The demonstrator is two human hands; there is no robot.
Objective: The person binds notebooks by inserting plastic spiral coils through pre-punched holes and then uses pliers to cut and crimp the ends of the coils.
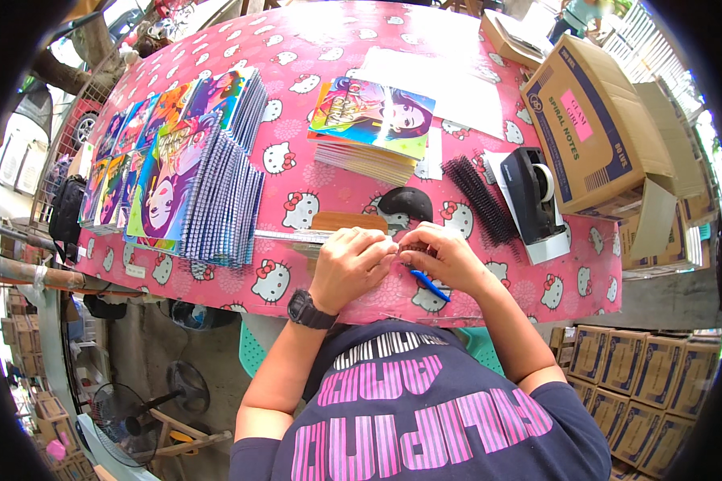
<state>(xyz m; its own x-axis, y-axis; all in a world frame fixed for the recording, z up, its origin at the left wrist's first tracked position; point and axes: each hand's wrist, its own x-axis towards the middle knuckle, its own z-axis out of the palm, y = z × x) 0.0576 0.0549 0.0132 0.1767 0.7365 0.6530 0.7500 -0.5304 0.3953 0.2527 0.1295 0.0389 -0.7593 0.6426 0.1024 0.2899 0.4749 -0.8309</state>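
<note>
My left hand [351,263], with a black watch on its wrist, is closed over a thin notebook [287,236] seen nearly edge-on at the table's front. Close beside it, my right hand [443,255] pinches at the notebook's right end. A small dark bit shows by its fingertips, too hidden to name. Behind my hands lie a brown wooden block [346,220] and a black rounded object [407,205]. A blue pen [430,285] rests just below my right hand.
Spiral notebooks [164,188] stand in stacks at left. Another notebook pile [373,120] sits at centre back. Black spiral coils [483,200], a tape dispenser [533,192] and a cardboard box [590,128] are at right, on the pink patterned table [297,48]. Cartons [642,369] stand below right.
</note>
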